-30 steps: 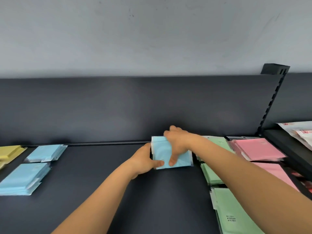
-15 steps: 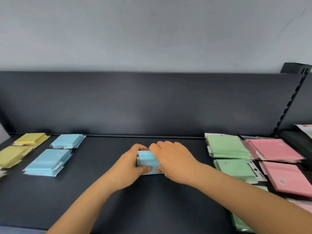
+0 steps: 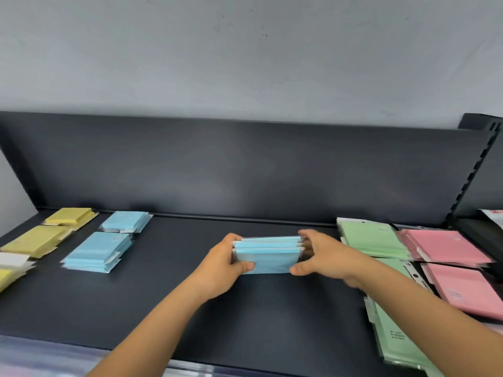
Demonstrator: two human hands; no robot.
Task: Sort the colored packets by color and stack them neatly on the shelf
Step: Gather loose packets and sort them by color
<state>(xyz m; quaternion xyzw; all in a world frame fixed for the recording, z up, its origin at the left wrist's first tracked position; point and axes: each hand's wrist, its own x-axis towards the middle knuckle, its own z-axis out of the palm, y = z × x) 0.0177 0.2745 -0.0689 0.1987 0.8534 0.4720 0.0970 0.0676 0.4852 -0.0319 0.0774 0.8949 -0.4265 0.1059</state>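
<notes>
A small stack of blue packets [image 3: 268, 254] stands tilted on its edge in the middle of the dark shelf [image 3: 168, 295]. My left hand [image 3: 223, 265] grips its left side, thumb in front. My right hand [image 3: 324, 257] clasps its right side with spread fingers. Two other blue stacks [image 3: 98, 251] [image 3: 126, 221] lie flat at the left. Yellow stacks [image 3: 35, 242] [image 3: 69, 217] lie further left. Green packets [image 3: 370, 238] [image 3: 394, 336] and pink packets [image 3: 441, 246] [image 3: 468, 289] lie at the right.
The shelf's dark back panel [image 3: 245, 170] rises behind the packets, with a notched upright [image 3: 473, 172] at the right. White packets [image 3: 13, 261] sit at the far left edge. A clear plastic bin [image 3: 40, 357] shows below the shelf's front edge.
Both hands carried the blue stack leftward from beside the green packets to the shelf's middle. The right hand shifted from on top of the stack to its right side.
</notes>
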